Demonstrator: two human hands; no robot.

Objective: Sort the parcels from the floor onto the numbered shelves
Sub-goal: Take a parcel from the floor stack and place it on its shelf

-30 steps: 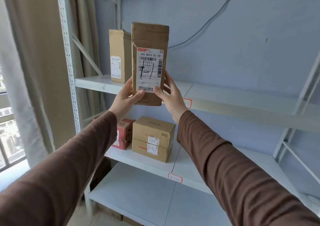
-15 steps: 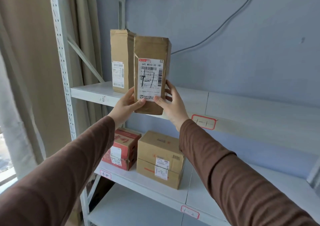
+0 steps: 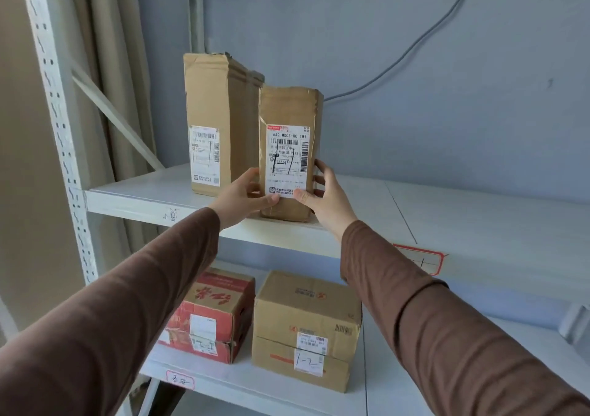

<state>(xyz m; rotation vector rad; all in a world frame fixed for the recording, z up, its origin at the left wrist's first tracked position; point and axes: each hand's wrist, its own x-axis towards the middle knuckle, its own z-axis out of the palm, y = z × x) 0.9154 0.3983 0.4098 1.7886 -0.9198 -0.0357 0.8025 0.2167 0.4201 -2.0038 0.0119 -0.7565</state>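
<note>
A tall brown parcel [image 3: 289, 109] with a white shipping label stands upright on the upper shelf [image 3: 479, 211], near its front edge. My left hand [image 3: 241, 196] grips its lower left side with the thumb on the label. My right hand [image 3: 325, 196] holds its lower right side, thumb on the front and fingers round the edge. Right beside it on the left stands a taller brown parcel [image 3: 212, 105], also upright. A red-framed number tag [image 3: 426, 260] is stuck on the shelf's front edge, partly hidden by my right sleeve.
On the lower shelf [image 3: 399, 396] sit a red printed box [image 3: 210, 307] and a brown carton [image 3: 306, 316] marked 1-2. A perforated white upright [image 3: 57, 121] and a diagonal brace stand at the left, a curtain behind. A grey cable [image 3: 415, 41] runs down the wall.
The parcel has come down from in front of the shelf edge and now stands on the upper shelf beside the taller one. Both hands still hold it.
</note>
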